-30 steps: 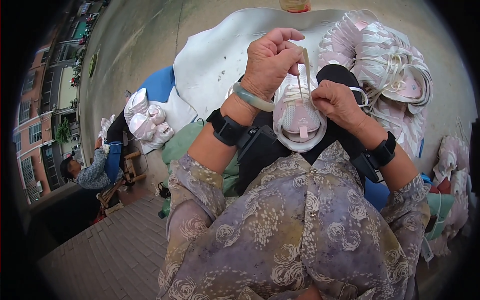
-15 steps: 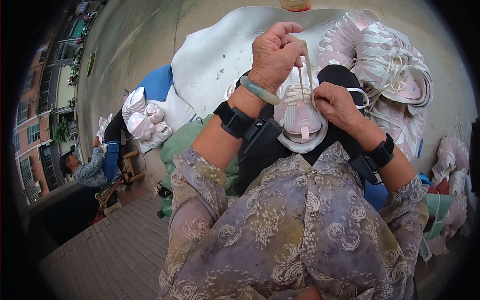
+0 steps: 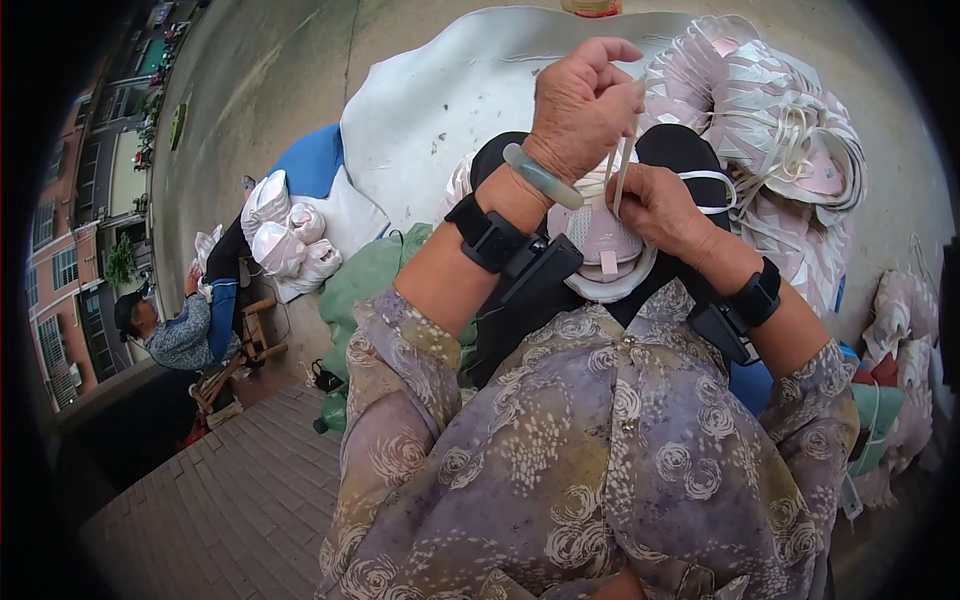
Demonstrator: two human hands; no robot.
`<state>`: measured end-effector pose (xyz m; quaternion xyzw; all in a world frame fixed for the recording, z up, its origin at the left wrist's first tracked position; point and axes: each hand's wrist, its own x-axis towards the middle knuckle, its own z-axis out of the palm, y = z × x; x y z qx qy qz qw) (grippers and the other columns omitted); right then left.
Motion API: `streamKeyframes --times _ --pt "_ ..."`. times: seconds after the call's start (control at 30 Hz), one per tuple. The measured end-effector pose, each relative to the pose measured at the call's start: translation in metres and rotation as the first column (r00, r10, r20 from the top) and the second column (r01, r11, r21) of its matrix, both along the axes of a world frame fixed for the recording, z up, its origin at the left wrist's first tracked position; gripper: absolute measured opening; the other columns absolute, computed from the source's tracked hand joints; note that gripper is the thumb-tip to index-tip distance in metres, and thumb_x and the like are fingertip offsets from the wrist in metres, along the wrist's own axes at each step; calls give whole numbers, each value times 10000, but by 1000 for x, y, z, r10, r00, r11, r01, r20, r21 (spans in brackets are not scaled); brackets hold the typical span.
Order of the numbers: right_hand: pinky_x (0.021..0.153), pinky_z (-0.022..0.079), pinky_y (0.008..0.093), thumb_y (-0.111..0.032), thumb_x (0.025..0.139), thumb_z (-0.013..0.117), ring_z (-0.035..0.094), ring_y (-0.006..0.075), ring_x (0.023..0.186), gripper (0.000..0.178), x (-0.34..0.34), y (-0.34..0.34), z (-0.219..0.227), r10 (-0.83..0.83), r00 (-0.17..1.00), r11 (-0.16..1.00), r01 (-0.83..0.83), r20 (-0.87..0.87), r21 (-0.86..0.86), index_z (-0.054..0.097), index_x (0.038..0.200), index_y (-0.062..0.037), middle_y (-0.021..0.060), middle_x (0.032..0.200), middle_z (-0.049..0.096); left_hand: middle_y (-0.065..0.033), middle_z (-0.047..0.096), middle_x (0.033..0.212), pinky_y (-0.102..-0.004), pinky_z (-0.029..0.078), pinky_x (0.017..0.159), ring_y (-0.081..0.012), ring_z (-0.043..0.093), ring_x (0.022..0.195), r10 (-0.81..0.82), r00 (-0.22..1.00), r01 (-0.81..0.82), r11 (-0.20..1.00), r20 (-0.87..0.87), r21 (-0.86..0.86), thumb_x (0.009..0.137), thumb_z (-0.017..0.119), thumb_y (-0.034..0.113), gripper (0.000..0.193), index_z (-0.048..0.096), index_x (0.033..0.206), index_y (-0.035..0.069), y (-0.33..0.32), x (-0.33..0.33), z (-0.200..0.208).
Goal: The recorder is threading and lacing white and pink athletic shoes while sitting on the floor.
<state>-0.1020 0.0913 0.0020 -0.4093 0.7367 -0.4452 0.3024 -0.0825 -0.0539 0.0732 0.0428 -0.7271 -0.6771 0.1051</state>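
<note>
A pale pink and white shoe upper (image 3: 606,243) rests on my lap between my black-clad knees, with its pink tab toward me. Above it, my left hand (image 3: 588,105) pinches the raised end of a cream shoelace (image 3: 624,168); its other fingers are loosely curled. The lace runs down in two strands toward the upper. My right hand (image 3: 662,212) is closed on the lower part of the lace, close against the upper's right side. Both hands partly cover the lacing holes. Another white lace (image 3: 712,193) loops beside my right knee.
Laced pink and white shoe uppers (image 3: 775,120) pile up at the right, over a white sheet (image 3: 440,100). A green bag (image 3: 362,285) lies left of my legs. Farther left, another person (image 3: 185,325) sits near white-wrapped bundles (image 3: 290,240). A tub (image 3: 592,6) stands at the top edge.
My left hand has moved right and slightly up, still pinching the lace. My right hand has shifted slightly left, closer over the upper.
</note>
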Motion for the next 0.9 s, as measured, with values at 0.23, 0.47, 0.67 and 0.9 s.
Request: streamKeyframes --times 0.23,0.47,0.67,0.9 --pt "624 457 366 -122 735 550 580 317 663 194 -2 15 -3 -96 995 995 95 -38 -11 588 884 -3 182 710 581 -101 593 730 -297 435 499 -209 545 509 -120 960 -97 701 -251 -706 716 618 92 178 578 871 14 14 20 10" --pt "577 406 229 -13 735 535 460 68 606 273 5 9 4 -118 992 992 115 49 56 561 1006 -14 5 679 520 -104 558 909 -361 398 731 -283 512 863 -67 994 -34 594 -91 -804 653 619 66 121 567 761 47 -7 91 -29" --pt "606 440 387 -109 717 563 578 333 681 131 9 8 1 -157 982 987 159 -108 3 568 841 -66 147 682 578 -119 522 1029 -384 382 798 -307 475 967 -13 1000 -15 554 -26 -832 638 632 67 168 547 781 38 7 102 -50" --pt "588 444 384 -102 714 575 585 322 666 92 12 6 0 -159 980 987 161 -120 10 585 800 -72 140 672 586 -176 484 1127 -403 368 871 -356 452 1043 14 995 -84 598 -94 -797 663 612 33 191 523 832 26 8 97 -68"
